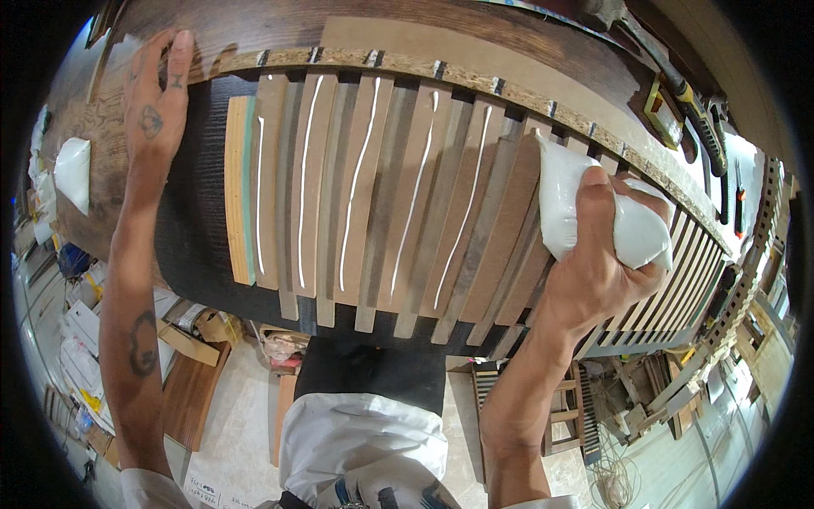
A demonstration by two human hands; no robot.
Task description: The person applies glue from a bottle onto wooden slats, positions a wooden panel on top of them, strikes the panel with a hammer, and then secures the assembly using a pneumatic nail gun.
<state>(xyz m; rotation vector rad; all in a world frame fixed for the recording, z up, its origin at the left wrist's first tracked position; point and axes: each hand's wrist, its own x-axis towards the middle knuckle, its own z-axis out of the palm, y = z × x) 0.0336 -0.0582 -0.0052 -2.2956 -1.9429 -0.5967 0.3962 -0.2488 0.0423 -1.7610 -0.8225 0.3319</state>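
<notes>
My right hand (598,246) is closed around a soft white bag of glue (564,199). The bag's pointed tip is at the upper end of a brown wooden slat (506,229). To its left, several slats carry thin white lines of glue (349,195) along their length. Darker strips show between the slats, and a chipboard strip (407,66) with dark and white marks runs along their far ends. At the far left, my left hand (158,102) is open, its fingers stretched out beside the chipboard strip's left end. A light wood strip (240,191) lies left of the first glued slat.
A second white bag (74,176) lies at the table's left. A hammer (604,15), a yellow-and-black cutter knife (702,127) and a red-and-black tool (740,212) are at the far right. Wooden pieces (199,394) and loose cord (615,479) lie on the floor below.
</notes>
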